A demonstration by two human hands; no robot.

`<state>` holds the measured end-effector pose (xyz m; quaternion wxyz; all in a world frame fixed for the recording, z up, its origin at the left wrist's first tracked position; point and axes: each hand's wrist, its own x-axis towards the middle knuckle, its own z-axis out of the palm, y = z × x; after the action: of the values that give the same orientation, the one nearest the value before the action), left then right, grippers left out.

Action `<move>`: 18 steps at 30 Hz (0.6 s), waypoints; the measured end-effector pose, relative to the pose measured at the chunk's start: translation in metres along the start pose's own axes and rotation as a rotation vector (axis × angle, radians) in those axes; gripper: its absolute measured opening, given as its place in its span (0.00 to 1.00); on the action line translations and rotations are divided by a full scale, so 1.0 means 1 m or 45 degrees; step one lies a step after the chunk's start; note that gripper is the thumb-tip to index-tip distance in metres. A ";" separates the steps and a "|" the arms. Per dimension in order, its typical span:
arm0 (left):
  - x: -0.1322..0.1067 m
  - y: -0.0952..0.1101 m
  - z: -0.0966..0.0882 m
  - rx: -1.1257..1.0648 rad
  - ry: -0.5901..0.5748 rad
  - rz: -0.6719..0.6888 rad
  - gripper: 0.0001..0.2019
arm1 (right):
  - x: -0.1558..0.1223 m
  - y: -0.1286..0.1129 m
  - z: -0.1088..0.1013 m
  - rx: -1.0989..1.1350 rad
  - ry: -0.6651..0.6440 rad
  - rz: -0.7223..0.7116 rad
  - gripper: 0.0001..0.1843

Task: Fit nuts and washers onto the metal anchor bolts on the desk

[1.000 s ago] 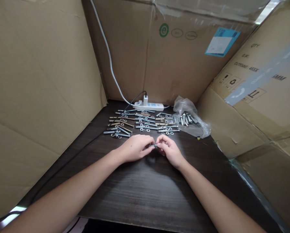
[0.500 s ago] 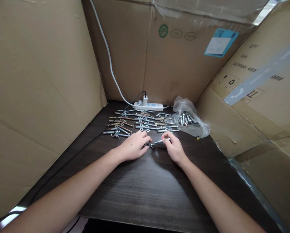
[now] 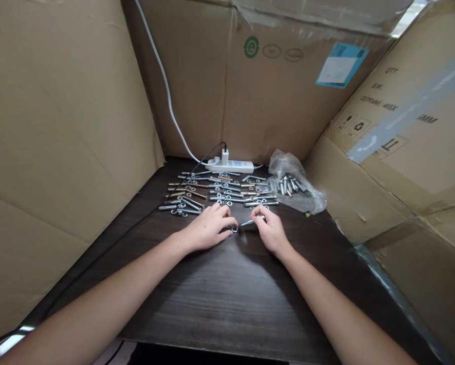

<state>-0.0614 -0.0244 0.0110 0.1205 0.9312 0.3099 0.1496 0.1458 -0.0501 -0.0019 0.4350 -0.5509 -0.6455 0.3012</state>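
My right hand (image 3: 271, 230) pinches a slim silver bolt (image 3: 247, 222) between thumb and fingertips. The bolt's narrow end points left toward my left hand, and its other end is partly covered by the fingers. My left hand (image 3: 212, 226) rests low over the table with fingers curled. Its thumb and index finger close around a small metal washer (image 3: 234, 229). Another small ring-like piece shows partly under those fingers. A short gap separates the bolt's tip from the washer.
Rows of bolts with nuts and washers (image 3: 226, 192) lie behind my hands on the dark table (image 3: 212, 304). A clear plastic bag (image 3: 311, 195) holds more bolts at right. A power strip (image 3: 237, 166) sits behind. Cardboard boxes (image 3: 189, 76) wall the sides and back.
My left hand has moved slightly right, its thumb and index finger nearer together around the washer. My right hand still holds the bolt. The whole view has shifted a little.
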 end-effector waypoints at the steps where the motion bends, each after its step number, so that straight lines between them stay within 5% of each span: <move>1: 0.000 0.000 0.000 -0.001 0.001 -0.004 0.08 | 0.000 0.000 0.000 -0.003 0.002 0.002 0.06; 18: 0.005 0.005 -0.006 0.017 0.115 0.045 0.09 | -0.002 0.000 0.001 0.028 -0.097 -0.047 0.05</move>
<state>-0.0566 -0.0242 0.0193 0.0975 0.9296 0.2996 0.1913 0.1445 -0.0520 -0.0030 0.4217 -0.5221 -0.6683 0.3210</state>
